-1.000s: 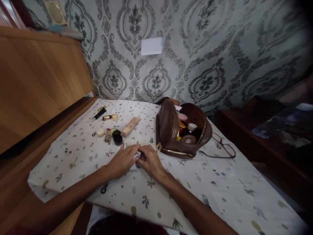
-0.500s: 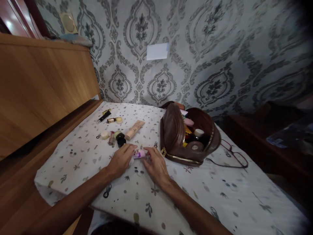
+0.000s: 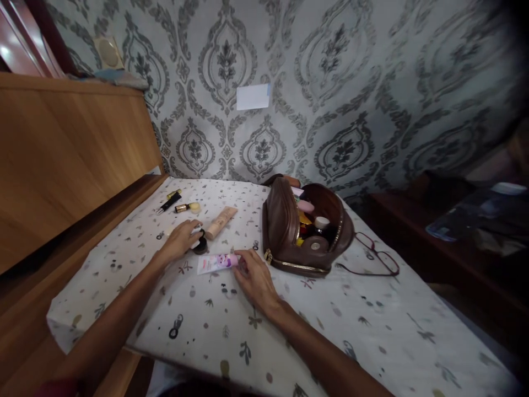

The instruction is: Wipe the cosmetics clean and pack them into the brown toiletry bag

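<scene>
A pink-and-white squeeze tube [image 3: 217, 263] with a purple print lies flat on the patterned cloth. My right hand [image 3: 257, 280] has its thumb and forefinger at the tube's cap end, one on each side. Farther left, my left hand [image 3: 181, 241] curls its fingers over a small jar [image 3: 199, 229], mostly hidden beneath them. Beside those fingers sits a low black jar [image 3: 200, 245]. A beige tube [image 3: 221, 222] lies just beyond. The hand also covers other little containers in that cluster.
An open brown leather bag [image 3: 285, 226] full of cosmetics stands to the right. Red-framed glasses [image 3: 386, 263] lie past it. Toward the back left are a black slim tube [image 3: 169, 203] and a gold-capped bottle [image 3: 182, 208]. A wooden cabinet [image 3: 78, 154] borders the left side.
My left hand has let go of the pink-and-white tube and moved left to the cluster of small jars. The tube's printed side now shows. My right hand stays at its cap.
</scene>
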